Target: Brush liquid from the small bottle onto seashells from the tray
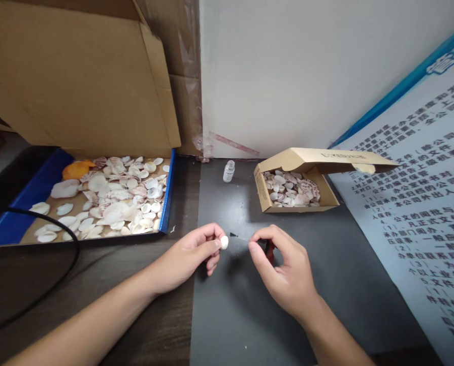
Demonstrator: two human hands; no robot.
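Observation:
Between thumb and fingers, my left hand pinches a small white shell over the edge of the dark grey mat. To its right, my right hand is closed around a small brush with a black cap. The brush's thin stem points left, and its dark tip is close to the shell with a small gap between them. A small clear glass bottle with a white label stands uncapped on the mat beyond my hands.
At the left, a blue-edged cardboard box holds many shells, its lid raised. A smaller open carton with shells stands at the back right. A black cable curves at the far left. A printed poster lies along the right.

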